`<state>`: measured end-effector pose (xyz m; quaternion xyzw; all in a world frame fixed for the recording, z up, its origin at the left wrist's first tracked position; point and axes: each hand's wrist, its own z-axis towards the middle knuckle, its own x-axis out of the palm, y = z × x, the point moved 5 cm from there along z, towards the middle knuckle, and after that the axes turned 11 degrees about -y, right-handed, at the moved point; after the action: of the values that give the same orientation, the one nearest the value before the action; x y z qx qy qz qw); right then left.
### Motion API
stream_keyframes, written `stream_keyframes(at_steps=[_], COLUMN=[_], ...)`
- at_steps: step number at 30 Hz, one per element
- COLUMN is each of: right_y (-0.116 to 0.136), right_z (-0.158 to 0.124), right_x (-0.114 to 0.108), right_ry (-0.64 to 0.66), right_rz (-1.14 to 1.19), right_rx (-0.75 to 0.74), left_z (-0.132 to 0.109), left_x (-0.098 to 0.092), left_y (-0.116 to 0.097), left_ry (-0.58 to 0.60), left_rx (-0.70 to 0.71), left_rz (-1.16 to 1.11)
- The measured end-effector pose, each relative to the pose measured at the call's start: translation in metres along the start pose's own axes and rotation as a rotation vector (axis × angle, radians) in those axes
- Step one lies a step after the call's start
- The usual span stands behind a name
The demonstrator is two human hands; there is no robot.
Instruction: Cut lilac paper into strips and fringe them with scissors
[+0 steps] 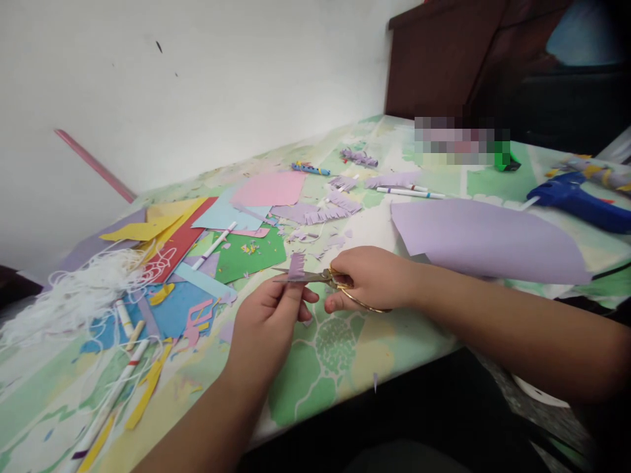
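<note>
My left hand (270, 314) pinches a short purple paper strip (297, 265) between thumb and fingers; its upper edge is cut into a fringe. My right hand (369, 276) is wrapped round the gold handles of a pair of scissors (319, 276). The blades point left and lie across the strip just above my left thumb, slightly parted. Beyond my hands lie fringed purple strips (328, 215) and small purple scraps. A large sheet of purple paper (486, 240) lies beside my right forearm, its edge curling up.
White yarn (73, 295) is heaped at the left among coloured paper sheets, including a green one (256, 253), and several markers (214, 246). A blue glue gun (582, 203) lies at the right. Rolled paper pieces (359, 157) sit near the white wall (246, 72). The table's front edge runs below my hands.
</note>
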<state>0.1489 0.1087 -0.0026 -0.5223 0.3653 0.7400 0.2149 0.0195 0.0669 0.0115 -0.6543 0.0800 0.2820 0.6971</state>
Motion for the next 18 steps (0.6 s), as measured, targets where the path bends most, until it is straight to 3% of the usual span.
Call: stream_keyframes(at_steps=[18], right_y=[0.0009], right_z=[0.0002], right_x=[0.0001], right_ry=[-0.003], right_rz=[0.036], right_rx=[-0.043], left_z=[-0.0068], left_x=[-0.0003], left_y=[-0.0062], left_ry=[-0.118], left_rx=[0.005], left_rz=[0.029])
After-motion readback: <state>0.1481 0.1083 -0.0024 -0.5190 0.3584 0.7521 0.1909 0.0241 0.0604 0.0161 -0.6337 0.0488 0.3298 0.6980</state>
